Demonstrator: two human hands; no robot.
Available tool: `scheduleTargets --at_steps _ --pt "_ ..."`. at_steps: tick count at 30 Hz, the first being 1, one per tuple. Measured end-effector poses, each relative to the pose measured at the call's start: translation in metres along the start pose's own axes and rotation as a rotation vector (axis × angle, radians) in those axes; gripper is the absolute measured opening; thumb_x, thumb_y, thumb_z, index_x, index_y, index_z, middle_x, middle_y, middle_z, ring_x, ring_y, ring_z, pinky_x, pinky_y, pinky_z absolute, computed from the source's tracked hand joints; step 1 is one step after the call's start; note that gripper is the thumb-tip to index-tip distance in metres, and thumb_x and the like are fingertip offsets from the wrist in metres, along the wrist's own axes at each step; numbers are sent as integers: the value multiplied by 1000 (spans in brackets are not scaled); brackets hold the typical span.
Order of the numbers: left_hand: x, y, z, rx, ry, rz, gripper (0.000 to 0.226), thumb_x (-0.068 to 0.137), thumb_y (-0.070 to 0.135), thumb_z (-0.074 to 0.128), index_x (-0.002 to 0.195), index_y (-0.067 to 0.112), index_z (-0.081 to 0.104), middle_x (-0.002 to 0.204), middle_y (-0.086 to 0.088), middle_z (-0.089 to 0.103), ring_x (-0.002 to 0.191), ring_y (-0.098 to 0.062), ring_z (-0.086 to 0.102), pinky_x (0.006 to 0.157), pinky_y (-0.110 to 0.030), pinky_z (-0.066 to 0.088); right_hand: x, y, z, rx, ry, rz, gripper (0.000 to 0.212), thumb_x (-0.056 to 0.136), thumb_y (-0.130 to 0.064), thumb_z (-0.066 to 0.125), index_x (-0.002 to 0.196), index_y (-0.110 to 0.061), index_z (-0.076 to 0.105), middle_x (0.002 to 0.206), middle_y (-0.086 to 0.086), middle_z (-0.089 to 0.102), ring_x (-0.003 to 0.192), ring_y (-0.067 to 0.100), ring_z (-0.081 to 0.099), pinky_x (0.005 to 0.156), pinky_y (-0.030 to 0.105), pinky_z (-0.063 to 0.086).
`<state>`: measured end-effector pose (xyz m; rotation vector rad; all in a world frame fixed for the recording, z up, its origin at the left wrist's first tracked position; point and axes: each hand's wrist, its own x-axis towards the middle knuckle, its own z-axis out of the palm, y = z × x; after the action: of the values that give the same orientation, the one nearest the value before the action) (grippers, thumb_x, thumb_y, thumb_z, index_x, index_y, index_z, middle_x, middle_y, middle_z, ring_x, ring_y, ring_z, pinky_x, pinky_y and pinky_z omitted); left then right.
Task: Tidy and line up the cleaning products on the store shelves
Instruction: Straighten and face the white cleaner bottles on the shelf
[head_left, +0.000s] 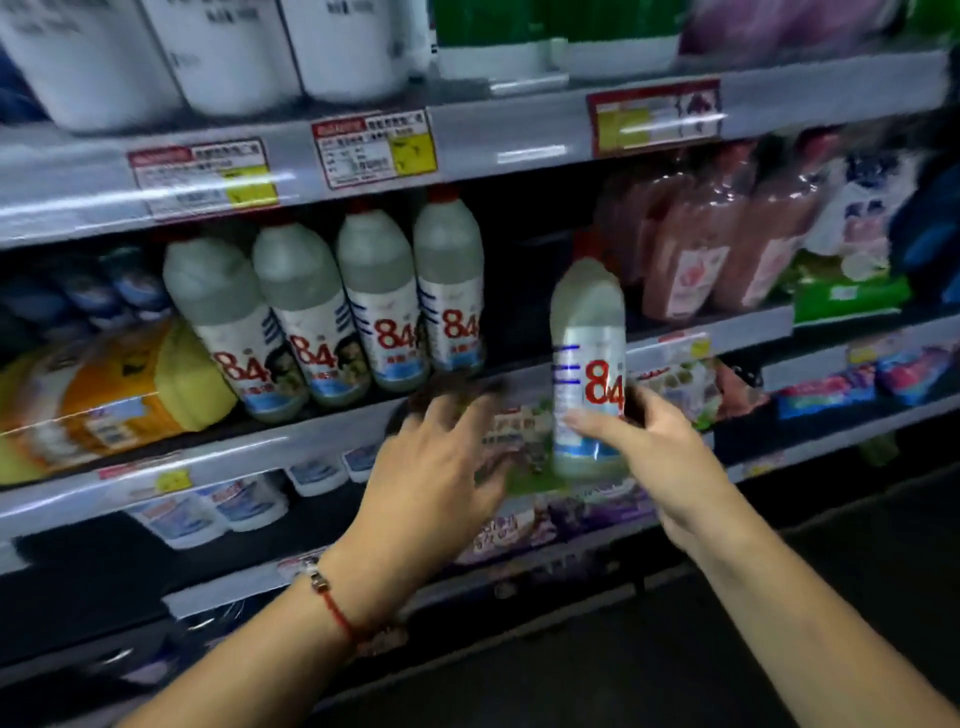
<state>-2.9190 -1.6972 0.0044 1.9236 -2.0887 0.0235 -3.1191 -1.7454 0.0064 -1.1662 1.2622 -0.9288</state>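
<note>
My right hand (654, 447) grasps a bottle (587, 364) low on its body, upright, label forward — out in front of the shelf (291, 441) edge, at about three o'clock from the row of four matching bottles (332, 317). I judge it's held there to slot into the gap beside that row. My left hand (441, 467) is released, fingers spread, reaching toward the shelf lip at twelve o'clock — probably to steady or nudge the row.
</note>
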Motion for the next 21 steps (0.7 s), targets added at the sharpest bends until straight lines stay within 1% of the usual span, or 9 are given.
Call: scheduleTargets --at_steps 2,4,6,8,11,13,17,20,21 --pt "9 5 3 42 -40 -98 51 90 54 56 131 22 53 131 -15 57 106 -44 60 81 -48 52 34 -17 -1 -4 -32 -47 37 76 -31 84 109 -25 70 100 -10 78 93 7 72 76 23 52" --pt "14 8 10 73 2 -127 53 91 54 52 133 22 54 153 -16 42 133 -45 45 103 -51 44 65 -29 5 39 -48 -85 35 74 -24 86 106 -19 73 97 -4 78 94 16 73 84 29 56" --pt "18 10 16 97 54 -146 62 87 52 54 142 24 49 161 -15 31 144 -44 33 113 -52 34 93 -40 12 81 -51 -134 34 74 -17 87 104 -19 73 93 -6 76 86 11 72 84 29 56" --pt "21 14 22 113 71 -185 69 87 50 58 149 26 42 162 -14 28 145 -42 30 116 -52 29 115 -45 22 81 -97 -211 41 75 -10 84 113 -17 69 97 -5 74 83 7 70 82 29 55" --pt "24 21 24 126 66 -246 73 90 49 59 155 29 32 165 -11 21 149 -39 22 119 -50 23 133 -42 36 -71 -134 -257 53 74 -16 87 122 -15 65 114 3 73 98 17 70 91 37 56" --pt "25 24 24 123 64 -281 75 91 49 59 156 30 28 166 -9 18 150 -37 17 120 -48 20 135 -34 41 -135 -144 -300 52 74 -18 87 121 -15 65 115 4 73 102 19 70 93 40 57" --pt "22 29 29 121 63 -335 75 89 48 61 155 27 32 163 -10 26 148 -38 24 119 -49 23 135 -20 42 -154 -141 -402 50 76 -25 84 120 -17 62 114 1 72 102 15 69 90 40 58" --pt "19 32 35 112 25 -361 72 91 48 59 154 28 32 163 -8 27 149 -35 21 120 -47 21 130 -11 43 -164 -122 -442 54 79 -24 83 127 -19 58 119 -2 70 105 13 68 86 28 56" --pt "17 32 36 112 22 -364 72 91 48 59 154 28 32 162 -7 28 149 -34 22 120 -47 22 129 -11 45 -182 -105 -456 56 80 -25 82 129 -19 57 121 -1 69 106 13 67 87 29 56"
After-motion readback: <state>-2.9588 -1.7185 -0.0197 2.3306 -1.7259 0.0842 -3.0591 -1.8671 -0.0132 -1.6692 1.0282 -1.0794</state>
